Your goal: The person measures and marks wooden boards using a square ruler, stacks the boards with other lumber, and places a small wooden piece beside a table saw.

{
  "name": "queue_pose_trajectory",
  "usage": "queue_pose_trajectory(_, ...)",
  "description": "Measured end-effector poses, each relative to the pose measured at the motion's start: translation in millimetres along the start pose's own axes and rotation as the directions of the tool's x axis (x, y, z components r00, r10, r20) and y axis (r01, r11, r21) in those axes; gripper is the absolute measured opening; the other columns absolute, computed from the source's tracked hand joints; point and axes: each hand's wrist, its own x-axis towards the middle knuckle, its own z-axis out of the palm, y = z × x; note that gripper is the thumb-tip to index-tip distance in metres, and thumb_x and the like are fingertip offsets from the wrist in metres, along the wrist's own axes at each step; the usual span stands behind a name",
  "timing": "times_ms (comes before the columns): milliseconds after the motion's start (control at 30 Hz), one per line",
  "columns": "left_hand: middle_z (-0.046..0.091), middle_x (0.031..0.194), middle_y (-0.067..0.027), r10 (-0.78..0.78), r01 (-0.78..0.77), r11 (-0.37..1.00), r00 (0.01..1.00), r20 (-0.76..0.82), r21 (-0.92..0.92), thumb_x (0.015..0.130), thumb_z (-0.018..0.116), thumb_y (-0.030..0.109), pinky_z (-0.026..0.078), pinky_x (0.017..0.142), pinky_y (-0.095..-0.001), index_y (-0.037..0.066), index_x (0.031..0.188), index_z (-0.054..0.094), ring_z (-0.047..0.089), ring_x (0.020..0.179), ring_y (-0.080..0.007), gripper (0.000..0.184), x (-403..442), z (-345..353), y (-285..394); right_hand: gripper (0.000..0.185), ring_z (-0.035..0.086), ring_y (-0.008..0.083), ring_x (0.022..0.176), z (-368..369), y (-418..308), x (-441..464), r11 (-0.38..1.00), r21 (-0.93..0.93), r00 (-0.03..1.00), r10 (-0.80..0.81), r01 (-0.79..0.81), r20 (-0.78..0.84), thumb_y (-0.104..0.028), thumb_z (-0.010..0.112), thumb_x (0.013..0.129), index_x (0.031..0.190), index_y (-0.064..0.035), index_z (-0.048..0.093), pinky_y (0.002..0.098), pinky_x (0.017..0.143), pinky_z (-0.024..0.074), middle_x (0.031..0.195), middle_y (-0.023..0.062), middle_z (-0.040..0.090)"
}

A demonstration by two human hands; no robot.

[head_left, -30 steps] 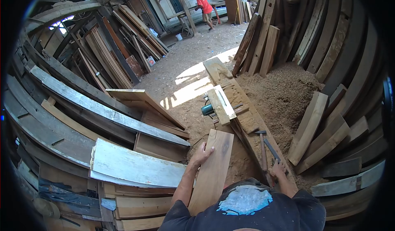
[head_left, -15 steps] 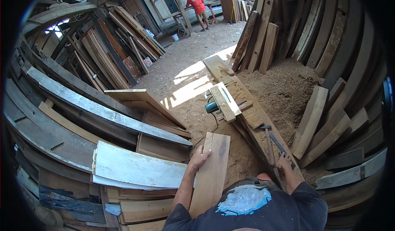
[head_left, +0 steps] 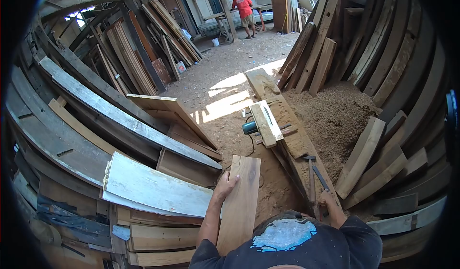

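My left hand (head_left: 225, 185) is closed on the left edge of a flat brown wooden board (head_left: 240, 194), thumb on top; its lower end reaches my torso. On the right, my right hand (head_left: 327, 199) is closed around the near end of a long dark flat tool (head_left: 320, 177), fingers partly hidden. A hammer (head_left: 311, 180) lies just left of that tool on the sawdust-covered long bench (head_left: 299, 134). Further up the bench, a pale wood block (head_left: 266, 123) sits over a slot, with a green power tool (head_left: 249, 127) beside it.
Stacked planks and a white-painted board (head_left: 153, 185) fill the left. A sawdust heap (head_left: 335, 113) and leaning timbers (head_left: 360, 158) stand right of the bench. A person in a red shirt (head_left: 242, 3) is at a far table.
The camera view has shifted slightly. The brown board in my left hand has moved a little left and away from the bench. The distant person has turned and bent over the table.
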Motion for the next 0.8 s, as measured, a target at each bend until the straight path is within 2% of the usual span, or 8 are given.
queue_pose_trajectory(133,0.065,0.117,-0.0147,0.031,-0.032,0.999,0.999,-0.027,-0.044,0.094,0.066,0.033,0.05,0.093,-0.034,-0.008,0.129,0.051,0.063,0.104,-0.0184,0.055,-2.5,11.2,11.5,0.086,0.034,0.0499,0.141,9.8,11.0,8.0,0.997,-0.069,0.998,-0.013,0.017,0.066,-0.017,0.073,0.07,0.144,0.0045,0.033,0.0513,0.113,0.0381,0.152,0.0342,0.03)
queue_pose_trajectory(233,0.066,0.12,-0.0182,0.034,-0.035,0.998,0.999,-0.018,-0.06,0.092,0.067,0.039,0.049,0.096,-0.0361,-0.007,0.129,0.054,0.064,0.109,-0.0231,0.061,1.1,18.2,13.7,0.084,0.036,0.0496,0.14,10.4,11.6,15.4,0.991,-0.127,0.995,-0.02,0.033,0.103,-0.017,0.072,0.07,0.143,0.0046,0.036,0.0513,0.112,0.0393,0.151,0.0339,0.032)
queue_pose_trajectory(333,0.066,0.12,-0.0185,0.041,-0.043,0.997,0.999,-0.03,-0.064,0.091,0.067,0.039,0.048,0.097,-0.036,-0.007,0.128,0.054,0.063,0.111,-0.0227,0.06,3.7,26.9,14.5,0.081,0.038,0.0493,0.139,4.1,5.8,23.3,0.983,-0.176,0.992,-0.031,0.053,0.126,-0.017,0.072,0.07,0.141,0.0047,0.04,0.0513,0.111,0.0405,0.15,0.0336,0.035)
queue_pose_trajectory(533,0.066,0.12,-0.0183,0.038,-0.038,0.999,0.999,-0.027,0.002,0.091,0.068,0.039,0.048,0.097,-0.0365,-0.007,0.128,0.054,0.063,0.111,-0.0227,0.06,2.7,29.6,17.9,0.076,0.042,0.0486,0.137,2.3,-5.0,36.7,0.959,-0.267,0.985,-0.051,0.094,0.165,-0.018,0.071,0.07,0.139,0.0049,0.047,0.0512,0.109,0.0429,0.148,0.0331,0.039)
queue_pose_trajectory(700,0.066,0.119,-0.017,0.041,-0.043,0.997,0.998,-0.038,-0.067,0.092,0.068,0.034,0.048,0.096,-0.0354,-0.007,0.129,0.053,0.063,0.109,-0.0212,0.057,-9.0,24.2,32.3,0.073,0.046,0.0481,0.135,14.2,-8.7,57.8,0.93,-0.34,0.98,-0.077,0.138,0.186,-0.018,0.07,0.07,0.137,0.0051,0.053,0.0512,0.107,0.0449,0.147,0.0326,0.043)
queue_pose_trajectory(800,0.066,0.119,-0.0166,0.045,-0.047,0.994,0.999,-0.03,-0.099,0.093,0.067,0.031,0.05,0.094,-0.0345,-0.007,0.13,0.052,0.064,0.106,-0.0198,0.055,-10.2,20.4,33.2,0.067,0.049,0.0459,0.133,-6.6,-12.7,25.9,0.943,-0.298,0.974,-0.086,0.147,0.208,-0.016,0.069,0.071,0.133,0.0049,0.057,0.0494,0.106,0.0464,0.146,0.0288,0.046)
